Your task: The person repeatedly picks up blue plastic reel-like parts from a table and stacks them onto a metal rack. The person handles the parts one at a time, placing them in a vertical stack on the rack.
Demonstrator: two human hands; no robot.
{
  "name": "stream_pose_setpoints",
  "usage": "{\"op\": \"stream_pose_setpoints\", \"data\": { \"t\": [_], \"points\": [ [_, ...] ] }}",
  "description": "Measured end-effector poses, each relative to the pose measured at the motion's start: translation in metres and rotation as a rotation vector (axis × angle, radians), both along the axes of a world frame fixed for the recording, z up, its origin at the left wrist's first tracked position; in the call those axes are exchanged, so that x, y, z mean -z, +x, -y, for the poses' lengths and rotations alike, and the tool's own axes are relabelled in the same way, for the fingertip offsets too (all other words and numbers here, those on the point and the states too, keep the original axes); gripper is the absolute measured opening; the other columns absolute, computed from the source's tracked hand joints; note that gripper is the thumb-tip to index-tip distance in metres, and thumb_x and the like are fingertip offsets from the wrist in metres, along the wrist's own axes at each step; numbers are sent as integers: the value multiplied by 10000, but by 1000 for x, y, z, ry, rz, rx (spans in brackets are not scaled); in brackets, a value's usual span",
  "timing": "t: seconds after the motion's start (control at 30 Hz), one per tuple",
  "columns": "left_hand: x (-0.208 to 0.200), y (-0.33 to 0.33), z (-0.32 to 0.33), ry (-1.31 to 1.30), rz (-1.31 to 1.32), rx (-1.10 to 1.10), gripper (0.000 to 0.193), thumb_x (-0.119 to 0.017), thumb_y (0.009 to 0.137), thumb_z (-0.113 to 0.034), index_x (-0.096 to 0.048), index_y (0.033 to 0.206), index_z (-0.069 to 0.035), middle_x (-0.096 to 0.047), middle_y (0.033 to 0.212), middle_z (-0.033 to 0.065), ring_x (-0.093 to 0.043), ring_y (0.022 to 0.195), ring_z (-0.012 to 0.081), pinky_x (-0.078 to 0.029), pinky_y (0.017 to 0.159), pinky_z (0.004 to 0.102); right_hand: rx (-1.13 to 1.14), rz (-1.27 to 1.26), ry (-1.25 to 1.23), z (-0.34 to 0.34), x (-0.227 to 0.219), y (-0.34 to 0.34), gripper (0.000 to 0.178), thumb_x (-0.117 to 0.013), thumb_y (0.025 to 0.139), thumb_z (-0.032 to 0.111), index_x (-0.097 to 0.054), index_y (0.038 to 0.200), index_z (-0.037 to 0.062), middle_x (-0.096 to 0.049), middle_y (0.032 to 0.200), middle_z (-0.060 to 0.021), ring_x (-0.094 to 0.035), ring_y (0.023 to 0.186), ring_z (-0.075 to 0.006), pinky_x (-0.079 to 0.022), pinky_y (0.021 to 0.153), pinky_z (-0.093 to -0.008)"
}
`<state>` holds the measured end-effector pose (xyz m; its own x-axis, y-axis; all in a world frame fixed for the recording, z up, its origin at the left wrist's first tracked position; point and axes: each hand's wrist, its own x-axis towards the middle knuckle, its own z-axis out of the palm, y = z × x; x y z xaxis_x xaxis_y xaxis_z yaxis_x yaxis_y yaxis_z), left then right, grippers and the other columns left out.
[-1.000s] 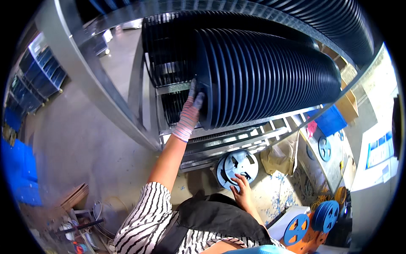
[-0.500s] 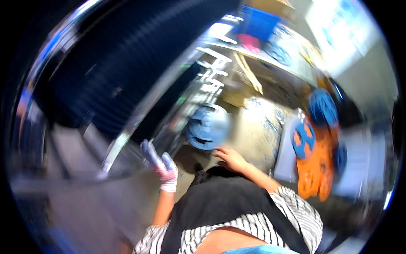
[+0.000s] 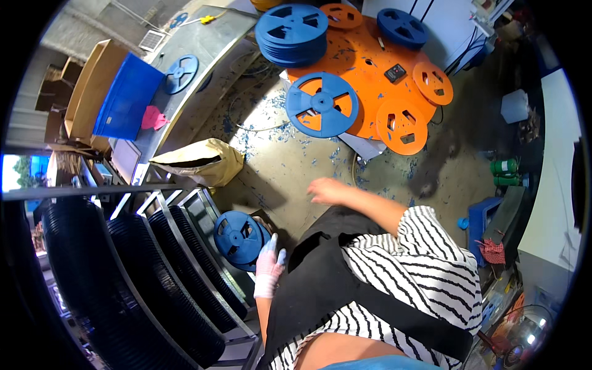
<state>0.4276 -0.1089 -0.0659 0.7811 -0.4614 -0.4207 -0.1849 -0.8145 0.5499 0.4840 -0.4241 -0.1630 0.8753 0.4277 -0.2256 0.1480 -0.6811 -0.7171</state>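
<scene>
My left hand (image 3: 269, 266), in a white and pink glove, has its fingers stretched out beside a stack of blue plastic reels (image 3: 239, 237). It is at the stack's right edge; whether it touches cannot be made out. My bare right hand (image 3: 328, 192) is held over the floor in front of me, fingers loosely extended, with nothing in it. Ahead is an orange round table (image 3: 361, 58). On it are a tall stack of blue reels (image 3: 291, 36), a single blue reel (image 3: 322, 105) at the near edge, another blue reel (image 3: 402, 28), and several orange discs (image 3: 402, 126).
A metal rack of dark reels (image 3: 166, 277) stands at my left. Beyond it are a yellow sack (image 3: 216, 161), a blue bin (image 3: 127, 97) and a grey workbench (image 3: 216, 46). Blue scraps litter the floor (image 3: 271, 166). Green bottles (image 3: 504, 166) and a blue crate (image 3: 481, 225) lie right.
My view has swung right, bringing the orange table ahead of me. The blue reel stack near the rack now appears further left, beside my left hand. Both hands stay free of objects.
</scene>
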Motion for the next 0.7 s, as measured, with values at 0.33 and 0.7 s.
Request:
{"op": "stream_pose_setpoints", "data": {
  "t": [0.33,0.7],
  "points": [
    [75,158,176,12,-67,186,556,-555,866,-274,-413,1347,-34,-510,1274,233,-474,1188,377,-380,1010,408,1455,-713,858,187,160,50,679,-675,838,313,-341,1373,61,-468,1334,-164,-544,1107,-315,-443,894,-446],
    [47,189,194,177,-318,340,570,-519,884,-300,-376,1369,-37,-519,1261,241,-477,1188,381,-390,1003,410,1710,-425,1237,163,145,137,139,-636,856,112,-576,942,21,-596,866,-11,-556,767,-170,-449,675,-331]
  ]
}}
